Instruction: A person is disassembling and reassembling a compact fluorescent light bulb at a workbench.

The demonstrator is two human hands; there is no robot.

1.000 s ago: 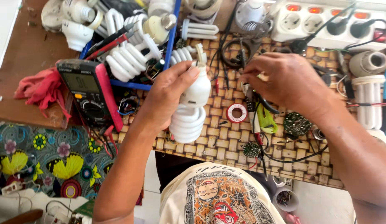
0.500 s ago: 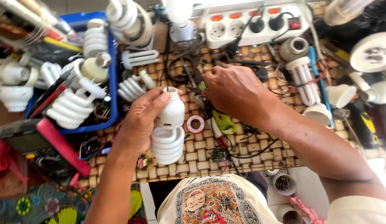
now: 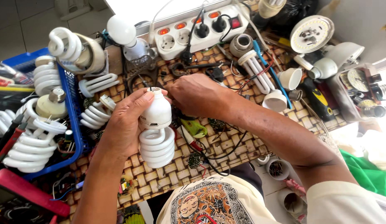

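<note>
Two hands were engaged above the woven-mat bench (image 3: pixel 226 145). A white spiral lamp (image 3: pixel 156 130) was gripped around its base by the left hand (image 3: pixel 125 124), coil pointing down toward the person, so that the open top (its screw cap absent) faced the right hand (image 3: pixel 197 94). That hand's fingers were curled at the lamp's top; what they pinched could not be told. A blue basket (image 3: pixel 73 110) of similar lamps lay just left, a power strip (image 3: pixel 197 30) beyond.

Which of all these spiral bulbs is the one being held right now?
The white spiral bulb gripped in the left hand, base up and coil pointing down; the other spiral bulbs lie untouched in and beside the blue basket.
</note>
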